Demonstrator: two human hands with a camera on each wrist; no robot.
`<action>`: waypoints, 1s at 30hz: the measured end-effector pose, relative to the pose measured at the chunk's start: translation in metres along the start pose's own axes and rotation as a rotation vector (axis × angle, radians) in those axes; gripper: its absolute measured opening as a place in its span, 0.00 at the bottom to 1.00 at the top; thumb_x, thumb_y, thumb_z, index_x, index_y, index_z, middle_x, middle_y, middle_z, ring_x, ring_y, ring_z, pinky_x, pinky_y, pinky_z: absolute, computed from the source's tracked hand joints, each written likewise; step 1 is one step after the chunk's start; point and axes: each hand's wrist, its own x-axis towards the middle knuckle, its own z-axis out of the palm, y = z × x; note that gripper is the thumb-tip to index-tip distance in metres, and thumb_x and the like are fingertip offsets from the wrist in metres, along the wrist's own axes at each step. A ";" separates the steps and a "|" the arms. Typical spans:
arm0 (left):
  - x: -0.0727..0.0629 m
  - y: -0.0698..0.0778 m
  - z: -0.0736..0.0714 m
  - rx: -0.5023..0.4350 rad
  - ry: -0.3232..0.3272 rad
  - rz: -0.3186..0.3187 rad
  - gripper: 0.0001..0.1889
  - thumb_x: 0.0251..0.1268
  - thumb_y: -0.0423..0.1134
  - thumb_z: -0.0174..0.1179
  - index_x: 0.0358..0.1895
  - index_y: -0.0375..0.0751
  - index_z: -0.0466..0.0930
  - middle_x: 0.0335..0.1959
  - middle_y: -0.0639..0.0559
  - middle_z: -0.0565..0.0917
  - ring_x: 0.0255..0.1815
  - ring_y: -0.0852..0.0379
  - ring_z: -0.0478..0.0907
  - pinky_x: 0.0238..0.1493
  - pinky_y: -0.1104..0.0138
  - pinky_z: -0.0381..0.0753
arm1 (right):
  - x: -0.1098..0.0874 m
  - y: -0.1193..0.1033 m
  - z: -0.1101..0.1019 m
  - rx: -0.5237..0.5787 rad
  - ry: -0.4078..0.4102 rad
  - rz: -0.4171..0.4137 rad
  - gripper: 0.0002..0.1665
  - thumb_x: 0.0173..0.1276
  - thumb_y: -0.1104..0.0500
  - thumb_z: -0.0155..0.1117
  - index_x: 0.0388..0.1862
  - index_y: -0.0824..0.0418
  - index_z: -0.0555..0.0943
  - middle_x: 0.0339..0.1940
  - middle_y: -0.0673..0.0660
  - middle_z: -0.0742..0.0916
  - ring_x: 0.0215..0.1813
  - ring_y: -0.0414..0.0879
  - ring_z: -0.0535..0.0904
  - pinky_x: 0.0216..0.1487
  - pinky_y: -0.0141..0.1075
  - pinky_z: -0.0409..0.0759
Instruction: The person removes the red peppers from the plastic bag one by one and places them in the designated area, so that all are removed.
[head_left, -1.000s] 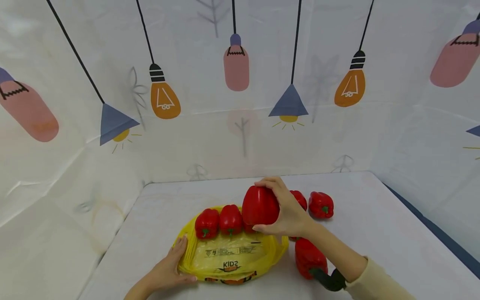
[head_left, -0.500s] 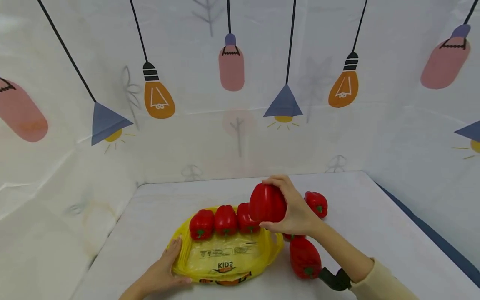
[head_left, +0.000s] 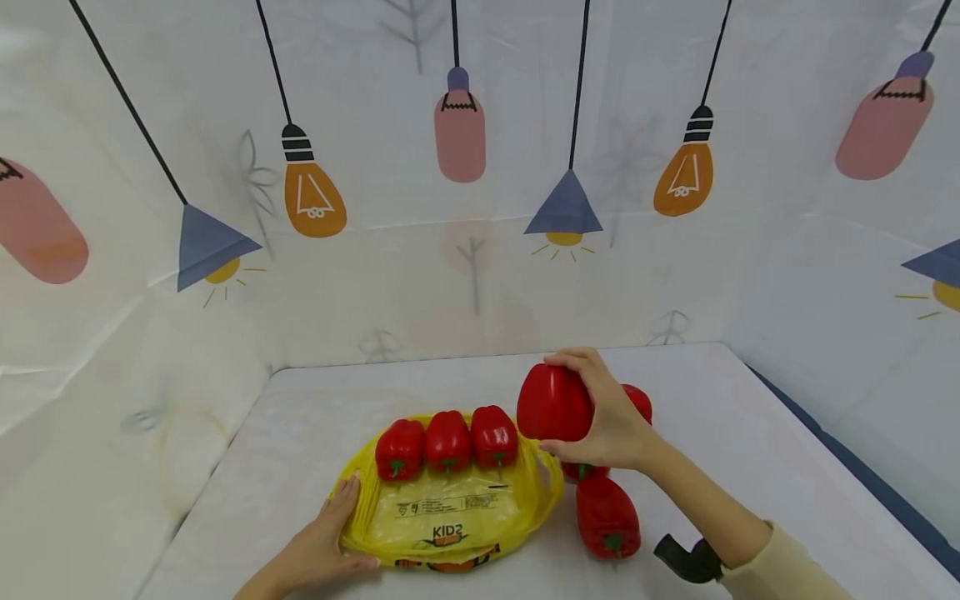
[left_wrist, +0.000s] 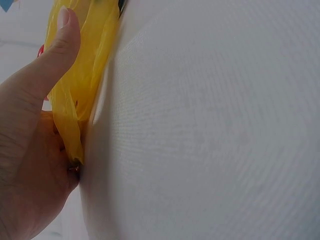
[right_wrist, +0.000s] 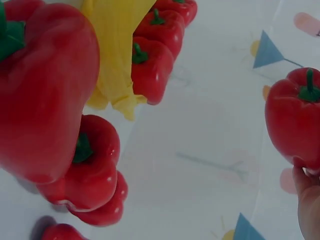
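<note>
My right hand grips a large red bell pepper above the table, just right of a yellow plastic bag. The same held pepper shows at the right edge of the right wrist view. Against the bag's left end rests my left hand, thumb and fingers spread. In the left wrist view its thumb lies straight along the bag; the fingers are mostly hidden. Three red bell peppers sit in a row at the bag's far side. I cannot tell whether they lie in or on it.
More red bell peppers lie right of the bag: a near one, one partly covered, and one behind my right hand. A dark green curved object is beside my right forearm. A patterned white sheet hangs behind the table.
My right hand has moved right with the large pepper, away from the row, uncovering the third pepper there. The left hand stays against the bag. The view has shifted slightly.
</note>
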 end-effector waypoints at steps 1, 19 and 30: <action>0.000 0.000 0.000 0.000 -0.001 -0.001 0.63 0.47 0.62 0.71 0.73 0.25 0.42 0.74 0.29 0.45 0.74 0.32 0.40 0.68 0.40 0.47 | -0.001 0.000 -0.001 -0.003 0.000 0.004 0.55 0.39 0.60 0.83 0.66 0.63 0.64 0.63 0.56 0.70 0.61 0.48 0.68 0.46 0.42 0.83; 0.002 0.001 -0.001 -0.018 0.011 0.017 0.63 0.45 0.61 0.72 0.74 0.26 0.43 0.74 0.29 0.45 0.74 0.31 0.40 0.67 0.39 0.48 | -0.016 0.010 -0.014 -0.076 0.037 0.036 0.59 0.32 0.61 0.87 0.65 0.66 0.65 0.62 0.60 0.71 0.60 0.50 0.68 0.43 0.43 0.84; 0.000 0.001 -0.003 -0.049 0.057 0.043 0.63 0.44 0.59 0.73 0.74 0.25 0.44 0.74 0.30 0.47 0.75 0.34 0.40 0.66 0.80 0.30 | -0.029 0.015 -0.025 -0.113 0.033 0.063 0.56 0.36 0.62 0.85 0.65 0.63 0.66 0.61 0.56 0.72 0.60 0.44 0.68 0.42 0.39 0.84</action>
